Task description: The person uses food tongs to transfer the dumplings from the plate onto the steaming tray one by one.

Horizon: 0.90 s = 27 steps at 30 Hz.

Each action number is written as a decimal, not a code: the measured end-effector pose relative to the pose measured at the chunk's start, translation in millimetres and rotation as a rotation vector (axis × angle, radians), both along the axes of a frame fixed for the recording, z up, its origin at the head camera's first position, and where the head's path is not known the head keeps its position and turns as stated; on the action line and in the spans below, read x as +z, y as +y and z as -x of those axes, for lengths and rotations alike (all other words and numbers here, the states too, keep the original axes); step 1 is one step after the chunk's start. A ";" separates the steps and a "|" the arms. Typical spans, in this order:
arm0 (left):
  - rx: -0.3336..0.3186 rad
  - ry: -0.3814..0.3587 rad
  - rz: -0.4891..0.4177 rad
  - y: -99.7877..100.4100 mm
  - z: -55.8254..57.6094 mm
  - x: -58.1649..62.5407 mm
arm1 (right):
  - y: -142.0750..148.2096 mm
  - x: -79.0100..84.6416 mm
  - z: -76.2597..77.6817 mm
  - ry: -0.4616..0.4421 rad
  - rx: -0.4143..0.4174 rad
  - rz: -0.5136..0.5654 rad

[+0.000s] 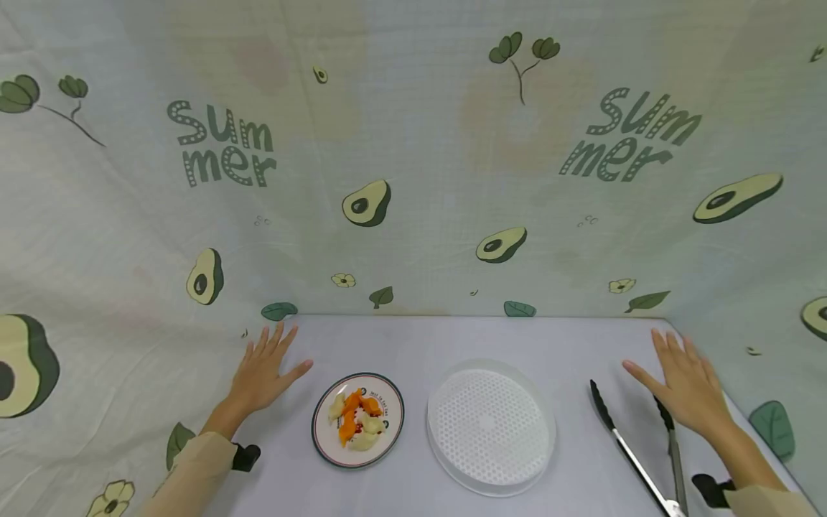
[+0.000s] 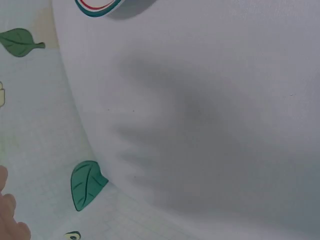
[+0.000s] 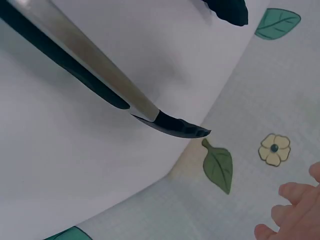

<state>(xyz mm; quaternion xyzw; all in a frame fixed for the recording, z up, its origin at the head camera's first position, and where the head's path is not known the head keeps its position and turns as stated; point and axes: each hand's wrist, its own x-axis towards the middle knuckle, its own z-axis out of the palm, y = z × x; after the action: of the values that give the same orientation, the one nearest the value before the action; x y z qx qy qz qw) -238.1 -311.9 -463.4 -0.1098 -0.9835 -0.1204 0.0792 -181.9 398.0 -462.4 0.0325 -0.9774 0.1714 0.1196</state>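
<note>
My left hand (image 1: pixel 263 373) hovers with spread, straight fingers over the table's left edge and holds nothing; its shadow falls on the white top in the left wrist view. Nearest to it is a small dark-rimmed plate (image 1: pixel 321 438) bearing orange and pale yellow food pieces (image 1: pixel 349 424). In the middle lies a round white perforated tray (image 1: pixel 491 424). At the right, my right hand (image 1: pixel 691 388) is spread too, fingers straight, above metal tongs (image 1: pixel 636 463) with black tips. One tong arm passes partly beneath that hand; in the right wrist view the tongs (image 3: pixel 105 65) look untouched.
A white table (image 1: pixel 413 345) carries all these things. Behind it and at both sides hangs a pale cloth (image 1: pixel 413 143) printed with avocados, leaves and the word "summer". Dark wrist-worn pieces (image 1: pixel 245 457) show at both sleeves.
</note>
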 end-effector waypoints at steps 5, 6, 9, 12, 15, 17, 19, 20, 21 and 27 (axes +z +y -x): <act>-0.009 -0.007 -0.047 2.3 -4.4 -2.8 | 4.3 -5.4 -6.8 -0.034 -0.009 0.021; -0.010 -0.011 -0.052 2.5 -5.2 -4.0 | 5.3 -6.3 -8.0 -0.041 -0.011 0.026; -0.009 -0.040 -0.084 2.8 -8.3 -8.7 | 9.0 -9.3 -11.5 -0.069 -0.017 0.042; -0.008 -0.084 -0.130 3.8 -12.4 -14.5 | 11.4 -14.4 -16.9 -0.093 -0.021 0.059; -0.019 -0.119 -0.187 5.4 -16.0 -21.9 | 13.4 -21.3 -23.0 -0.112 -0.023 0.063; -0.033 -0.132 -0.228 7.2 -18.2 -27.0 | 14.9 -25.5 -26.5 -0.136 -0.031 0.055; -0.043 -0.146 -0.255 8.9 -20.1 -33.0 | 16.1 -28.3 -29.7 -0.160 -0.036 0.049; -0.048 -0.154 -0.267 9.7 -21.0 -36.0 | 16.6 -29.7 -31.3 -0.167 -0.038 0.046; -0.052 -0.165 -0.276 10.4 -22.1 -39.0 | 16.9 -31.2 -33.0 -0.175 -0.039 0.046; -0.055 -0.228 -0.324 12.2 -30.7 -55.0 | 14.3 -40.9 -42.1 -0.211 -0.077 0.101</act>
<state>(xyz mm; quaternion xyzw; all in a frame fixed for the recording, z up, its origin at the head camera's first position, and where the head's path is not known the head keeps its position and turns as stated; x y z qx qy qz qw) -207.3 -299.8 -518.4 -0.1084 -0.9504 -0.2908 -0.0192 -139.8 412.4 -503.3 -0.0296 -0.9751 0.2183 0.0242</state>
